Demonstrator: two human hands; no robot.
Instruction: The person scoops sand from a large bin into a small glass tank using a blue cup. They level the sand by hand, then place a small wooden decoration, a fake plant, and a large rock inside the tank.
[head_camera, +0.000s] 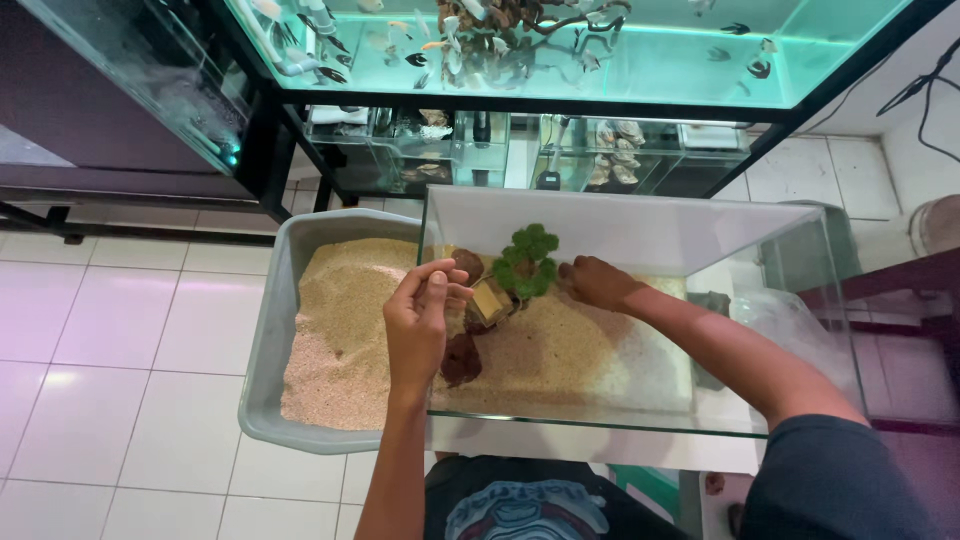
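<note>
Centre of frame: a small green plant (527, 258) stands in the sand (570, 355) inside the clear glass tank (640, 425), next to a yellowish block (489, 300) and dark brown stones (461, 357).

Your right hand (597, 281) is inside the tank, just right of the plant, fingers curled down at its base and touching the sand. Grip looks closed, but you cannot tell whether it holds anything.

Your left hand (418, 322) hovers at the tank's left wall, left of centre, thumb and forefinger pinched narrow on a thin stick-like tool (447, 288); its tip points toward the block.

To the left of the tank, touching it, sits a grey plastic tub (262, 340) filled with pale sand. Both rest above a white tiled floor (110, 330).

Top of frame: a large lit aquarium (560, 50) with fish on a black stand, with smaller tanks (620, 155) below.
</note>
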